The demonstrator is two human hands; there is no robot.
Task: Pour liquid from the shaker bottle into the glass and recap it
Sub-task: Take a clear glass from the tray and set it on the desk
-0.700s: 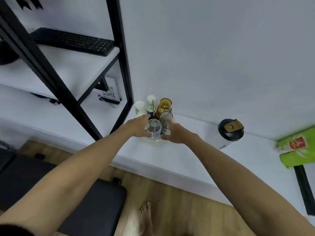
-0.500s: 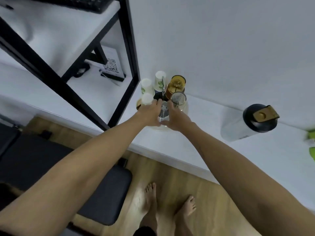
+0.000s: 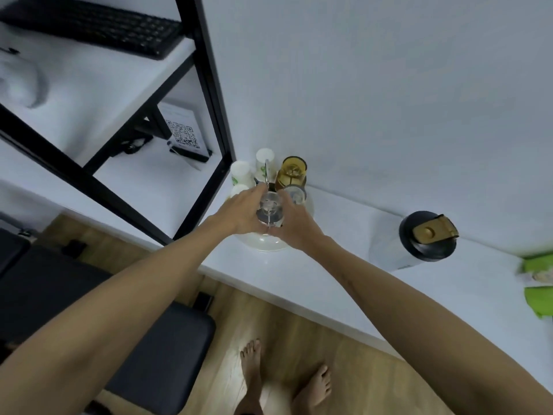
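A clear glass point(image 3: 270, 209) is held between both my hands above a round clear tray point(image 3: 266, 242) on the white counter. My left hand point(image 3: 239, 209) grips its left side and my right hand point(image 3: 294, 223) grips its right side. The shaker bottle point(image 3: 414, 245) stands to the right on the counter, white-bodied with a black lid and a gold flip cap that is closed. No hand touches the bottle.
On the tray's far side stand white paper cups point(image 3: 242, 175), an amber glass point(image 3: 291, 173) and another clear glass point(image 3: 294, 194). A black shelf frame point(image 3: 209, 94) rises at left, holding a keyboard point(image 3: 92, 28). Green packaging point(image 3: 538, 283) lies far right. A dark bench point(image 3: 104, 310) sits below.
Both hands have closed around the clear glass and drawn it a little toward me over the tray's front. The camera has tilted downward.
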